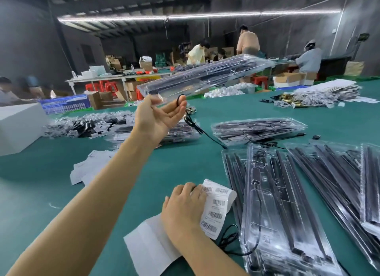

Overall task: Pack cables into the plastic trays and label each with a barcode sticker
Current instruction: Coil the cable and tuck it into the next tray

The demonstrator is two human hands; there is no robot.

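table [144, 193] green | trays [273, 203] clear | cables [197, 125] black | stickers [216, 205] white, black barcodes

Dim hall, dark walls and ceiling. Main light — one long LED strip [197, 15] overhead, bowed by the wide-angle lens, blown out to white. Green table [61, 173] evenly lit, soft faint shadows. Glare speckles on the clear plastic trays [287, 203] at right. Raised tray [205, 76] smeared by motion blur; far workers [308, 57] soft, low detail. Straight lines curve toward the edges — strong barrel distortion. Barcode sheet [218, 205] prints readable as bars only.
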